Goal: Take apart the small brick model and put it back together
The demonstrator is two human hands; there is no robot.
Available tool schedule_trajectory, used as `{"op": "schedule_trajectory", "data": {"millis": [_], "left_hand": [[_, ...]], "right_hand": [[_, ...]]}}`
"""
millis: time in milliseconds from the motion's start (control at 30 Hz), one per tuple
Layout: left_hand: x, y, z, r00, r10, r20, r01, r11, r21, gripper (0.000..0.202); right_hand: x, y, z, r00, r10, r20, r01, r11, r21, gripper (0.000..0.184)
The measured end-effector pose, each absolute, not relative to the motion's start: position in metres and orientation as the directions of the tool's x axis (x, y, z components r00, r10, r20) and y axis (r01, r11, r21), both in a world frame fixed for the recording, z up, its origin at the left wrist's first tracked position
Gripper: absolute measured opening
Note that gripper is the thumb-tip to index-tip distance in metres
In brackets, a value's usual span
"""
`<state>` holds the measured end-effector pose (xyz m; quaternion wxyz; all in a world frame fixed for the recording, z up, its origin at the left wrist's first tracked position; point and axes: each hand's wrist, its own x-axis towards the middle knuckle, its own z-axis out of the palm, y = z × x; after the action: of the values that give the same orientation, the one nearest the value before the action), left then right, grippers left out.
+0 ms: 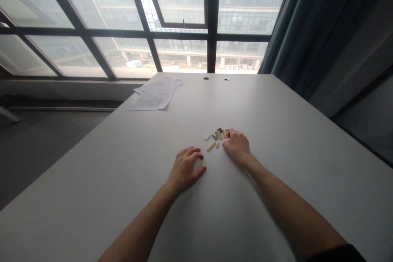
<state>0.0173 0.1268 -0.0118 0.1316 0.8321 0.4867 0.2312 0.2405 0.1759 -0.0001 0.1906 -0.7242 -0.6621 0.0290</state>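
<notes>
My left hand (186, 168) rests low over the white table, thumb and fingers curled around the two ends of a small cream-white building brick (204, 162). Further forward and to the right, my right hand (238, 145) is at the near right side of a loose pile of bricks. Its thumb and forefinger close about a small white brick (226, 140), which they partly hide. The pile holds several tan bricks (219, 135), grey bricks (214, 137) and a black piece (220, 130). Nearer me lie a long tan brick (211, 146) and a short tan brick (217, 145). A white brick (207, 137) lies left of the pile.
The wide white table (123, 180) narrows toward the window. Printed sheets of paper (158, 94) overlap at its far left edge. Two cable holes (206, 78) sit near the back edge. A dark curtain (294, 37) hangs at the right.
</notes>
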Motion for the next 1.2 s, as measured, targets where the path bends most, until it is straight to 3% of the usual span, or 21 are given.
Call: {"op": "schedule_trajectory", "data": {"millis": [267, 567, 633, 733, 833, 933, 1067, 1200], "left_hand": [[0.016, 0.128, -0.014, 0.425, 0.864, 0.270, 0.747, -0.503, 0.436, 0.022], [0.013, 0.130, -0.017, 0.436, 0.850, 0.296, 0.736, -0.526, 0.425, 0.023], [0.013, 0.129, -0.016, 0.426, 0.842, 0.329, 0.733, -0.535, 0.420, 0.026], [0.024, 0.122, -0.010, 0.325, 0.821, 0.470, 0.725, -0.535, 0.433, 0.029], [0.048, 0.106, -0.005, 0.209, 0.772, 0.600, 0.652, -0.567, 0.503, 0.022], [0.070, 0.092, -0.006, 0.203, 0.748, 0.631, 0.592, -0.608, 0.530, 0.019], [0.072, 0.090, -0.012, 0.251, 0.692, 0.677, 0.675, -0.626, 0.391, 0.016], [0.061, 0.097, -0.014, 0.281, 0.687, 0.670, 0.668, -0.641, 0.377, 0.011]], "right_hand": [[0.236, 0.175, -0.001, 0.131, 0.964, 0.230, 0.913, -0.027, -0.407, 0.015], [0.246, 0.163, -0.002, 0.124, 0.950, 0.285, 0.738, 0.104, -0.667, 0.011], [0.250, 0.149, -0.002, 0.140, 0.954, 0.267, 0.588, 0.136, -0.797, 0.017], [0.255, 0.122, -0.004, 0.093, 0.994, 0.064, 0.067, 0.058, -0.996, 0.033], [0.255, 0.102, -0.009, 0.042, 0.995, -0.095, -0.165, -0.087, -0.982, 0.033], [0.247, 0.092, -0.014, 0.046, 0.993, -0.112, -0.277, -0.095, -0.956, 0.033], [0.237, 0.088, -0.016, 0.024, 0.998, -0.064, -0.333, -0.052, -0.942, 0.033], [0.234, 0.085, -0.016, 0.031, 0.999, -0.030, -0.306, -0.019, -0.952, 0.026]]}}
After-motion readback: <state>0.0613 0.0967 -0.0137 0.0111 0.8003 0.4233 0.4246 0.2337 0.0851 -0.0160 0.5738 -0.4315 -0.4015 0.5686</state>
